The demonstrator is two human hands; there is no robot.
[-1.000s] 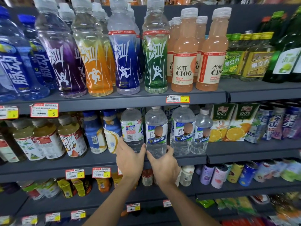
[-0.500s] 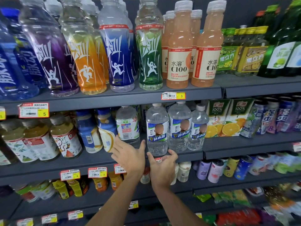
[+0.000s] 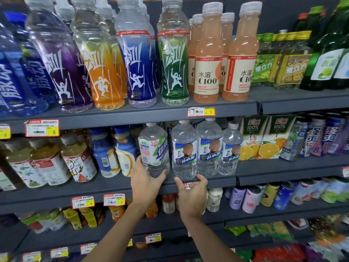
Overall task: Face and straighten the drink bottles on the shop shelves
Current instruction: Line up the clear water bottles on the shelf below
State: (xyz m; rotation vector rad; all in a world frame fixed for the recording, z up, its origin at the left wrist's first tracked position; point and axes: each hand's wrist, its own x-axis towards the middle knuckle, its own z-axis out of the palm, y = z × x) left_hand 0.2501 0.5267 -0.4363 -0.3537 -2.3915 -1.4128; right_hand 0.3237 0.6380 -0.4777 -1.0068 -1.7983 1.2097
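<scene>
Shop aisle, dark grey shelves (image 3: pixel 113 186) packed with drinks. My left hand (image 3: pixel 145 184) is wrapped round the green-label bottle (image 3: pixel 154 150) on the middle shelf — my right hand (image 3: pixel 190 195) sits loose at the shelf lip, gripping nothing. Just right of that bottle: three blue-label water bottles (image 3: pixel 184 150), then two juice cartons (image 3: pixel 264 137)

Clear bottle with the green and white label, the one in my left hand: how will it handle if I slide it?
The clear bottle seems full of liquid, so probably heavy for its size. Tall and narrow, gripped low by the left hand, it could tip toward the blue-label bottle beside it. Its smooth plastic wrap may feel slippery.
</scene>
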